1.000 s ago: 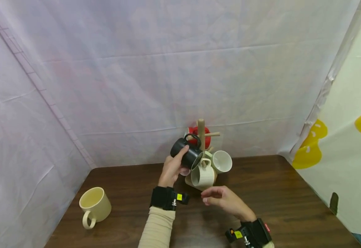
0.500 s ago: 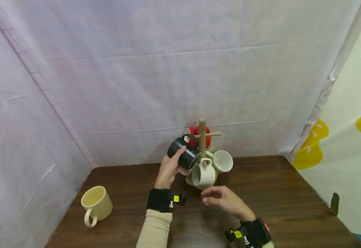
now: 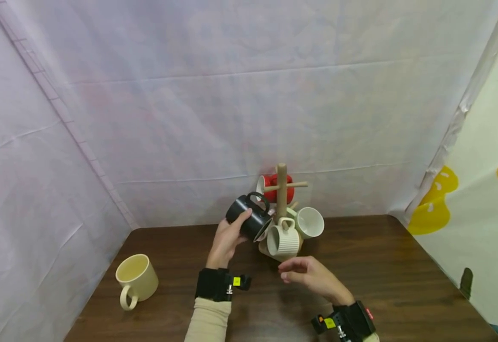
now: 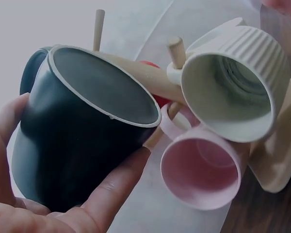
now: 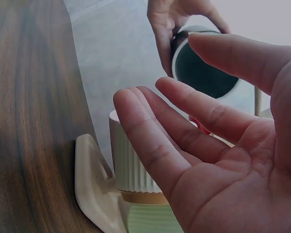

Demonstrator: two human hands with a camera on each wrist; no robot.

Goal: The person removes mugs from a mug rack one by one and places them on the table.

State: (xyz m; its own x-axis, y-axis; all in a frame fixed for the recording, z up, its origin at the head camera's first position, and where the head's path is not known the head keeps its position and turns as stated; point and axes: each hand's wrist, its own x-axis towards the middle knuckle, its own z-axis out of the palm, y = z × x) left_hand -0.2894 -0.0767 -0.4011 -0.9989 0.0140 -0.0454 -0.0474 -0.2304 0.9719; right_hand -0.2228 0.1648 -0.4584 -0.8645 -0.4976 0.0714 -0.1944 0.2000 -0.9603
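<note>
**Black mug in the left hand, just left of the rack**

Head view: the left hand gripped one black mug, its long axis slanting down rightward, handle uppermost. The wooden rack stood to its right. The right hand was farther from the mug, fingers relaxed, holding nothing. Counted: one red mug, one ribbed mug, one pale green mug — plus one yellow mug well apart.

Left wrist: one pink mug sat beside the ribbed one. The black mug's facing end — mouth or base — was hard to tell.

Right wrist: the black mug lay beyond the fingertips, apart.
</note>
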